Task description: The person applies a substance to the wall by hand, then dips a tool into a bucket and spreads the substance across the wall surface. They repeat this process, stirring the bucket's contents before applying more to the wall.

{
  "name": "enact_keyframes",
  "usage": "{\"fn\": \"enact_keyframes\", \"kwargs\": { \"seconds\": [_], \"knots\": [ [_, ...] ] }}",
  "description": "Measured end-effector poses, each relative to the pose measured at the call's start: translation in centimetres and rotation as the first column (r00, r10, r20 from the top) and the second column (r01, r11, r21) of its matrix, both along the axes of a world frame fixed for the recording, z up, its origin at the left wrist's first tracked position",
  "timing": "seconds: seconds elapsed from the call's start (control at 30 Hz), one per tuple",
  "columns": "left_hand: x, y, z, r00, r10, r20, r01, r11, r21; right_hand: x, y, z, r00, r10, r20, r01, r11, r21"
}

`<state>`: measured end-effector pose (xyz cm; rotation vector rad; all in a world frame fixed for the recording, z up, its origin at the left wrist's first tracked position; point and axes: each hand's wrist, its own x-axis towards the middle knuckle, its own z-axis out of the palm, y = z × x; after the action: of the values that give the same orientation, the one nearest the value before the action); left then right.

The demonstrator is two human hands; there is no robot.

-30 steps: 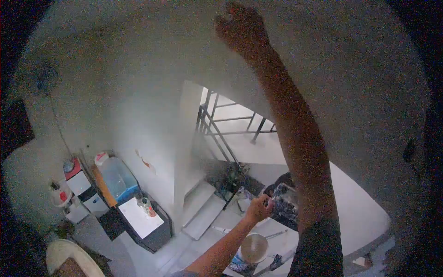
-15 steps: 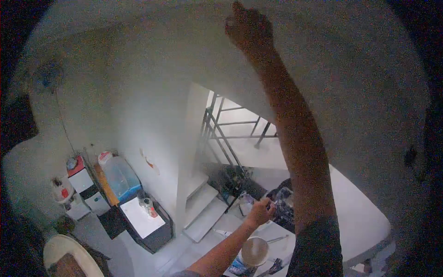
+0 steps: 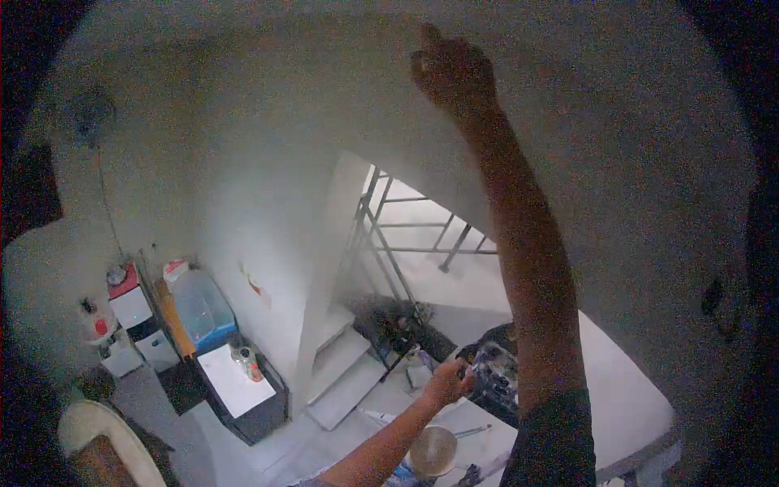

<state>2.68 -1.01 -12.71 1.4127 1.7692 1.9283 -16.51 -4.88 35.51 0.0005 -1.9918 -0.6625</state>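
Note:
High up near the ceiling line, my right hand (image 3: 456, 75) is closed by the wall, its fingers bent and one thumb-like tip pointing up; whatever it may hold is too dark to make out. Much lower, my left hand (image 3: 449, 381) is closed round something small and dark that I cannot identify. Just right of it lies a dark bundle (image 3: 497, 372) with pale patches, partly behind my right forearm. Below the left hand stands a round tub (image 3: 432, 451), with a thin stick (image 3: 474, 431) beside its rim.
A white slab or covered surface (image 3: 621, 381) extends at right. White steps (image 3: 347, 398) and a metal railing (image 3: 398, 243) lie ahead. At left are a white-topped dark box (image 3: 235, 381) with jars, a bluish clear container (image 3: 203, 312) and a pale rounded object (image 3: 122, 438).
The view has shifted slightly, with the room's contents sliding left in the picture. My right hand appears a little lower and farther right; my left hand appears slightly farther left, both still closed.

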Motion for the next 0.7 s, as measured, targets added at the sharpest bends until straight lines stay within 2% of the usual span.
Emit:
{"fn": "enact_keyframes", "kwargs": {
  "seconds": [0.07,0.1,0.13,0.17,0.2,0.23,0.27,0.3,0.37,0.4,0.43,0.5,0.57,0.63,0.7],
  "knots": [
    [-0.6,1.1,-1.0,0.995,-0.1,-0.029,0.1,0.995,-0.015,-0.5,0.9,-1.1,0.998,-0.051,0.034,0.052,0.999,-0.01],
    [-0.4,1.5,-1.6,0.994,-0.106,-0.016,0.105,0.994,-0.021,-0.5,1.2,-2.9,0.986,-0.112,0.127,0.105,0.993,0.055],
    [0.0,2.0,-2.1,0.998,-0.041,-0.054,0.037,0.996,-0.08,-0.2,1.2,-4.9,0.961,-0.175,0.213,0.15,0.98,0.13],
    [0.2,2.3,-2.1,0.995,0.025,-0.096,-0.037,0.991,-0.131,0.1,0.4,-7.3,0.931,-0.211,0.296,0.187,0.976,0.108],
    [0.6,1.1,-0.9,0.999,-0.018,0.046,0.023,0.994,-0.111,0.8,-0.5,-10.3,0.895,-0.244,0.372,0.227,0.97,0.091],
    [0.6,1.3,-1.1,0.999,-0.02,0.047,0.025,0.994,-0.107,0.6,-0.4,-12.6,0.831,-0.249,0.497,0.232,0.968,0.096],
    [0.8,1.3,-1.5,1.0,0.028,0.011,-0.028,0.999,-0.041,0.4,1.1,-15.2,0.918,0.004,0.396,-0.047,0.994,0.1],
    [0.7,1.5,-1.8,0.996,0.083,-0.028,-0.082,0.996,0.029,0.7,0.5,-15.9,0.886,0.019,0.463,0.019,0.997,-0.078],
    [0.3,2.0,-2.0,0.997,0.06,-0.044,-0.059,0.998,0.037,1.7,-0.1,-15.5,0.921,0.107,0.374,-0.075,0.992,-0.1],
    [0.3,2.3,-2.4,0.999,0.029,-0.042,-0.028,0.999,0.035,2.1,-0.2,-14.7,0.924,0.108,0.366,-0.076,0.992,-0.102],
    [0.1,2.4,-2.2,0.998,0.03,-0.047,-0.029,0.999,0.031,2.9,-1.1,-13.1,0.937,0.047,0.347,-0.008,0.994,-0.113],
    [0.1,2.3,-2.1,0.999,-0.044,0.02,0.041,0.993,0.113,3.9,-1.3,-10.9,0.944,-0.013,0.331,0.061,0.989,-0.136],
    [-0.1,2.3,-2.2,0.998,-0.054,0.025,0.05,0.992,0.12,4.1,-0.1,-9.4,0.991,0.122,0.059,-0.115,0.986,-0.118],
    [0.1,2.2,-2.0,0.997,-0.062,0.046,0.056,0.991,0.125,3.6,1.5,-10.1,0.993,0.058,0.102,-0.045,0.992,-0.122],
    [0.1,2.2,-1.8,1.0,0.013,0.01,-0.013,1.0,0.005,3.4,1.8,-12.0,0.99,-0.009,0.137,0.025,0.993,-0.119]
  ]
}}
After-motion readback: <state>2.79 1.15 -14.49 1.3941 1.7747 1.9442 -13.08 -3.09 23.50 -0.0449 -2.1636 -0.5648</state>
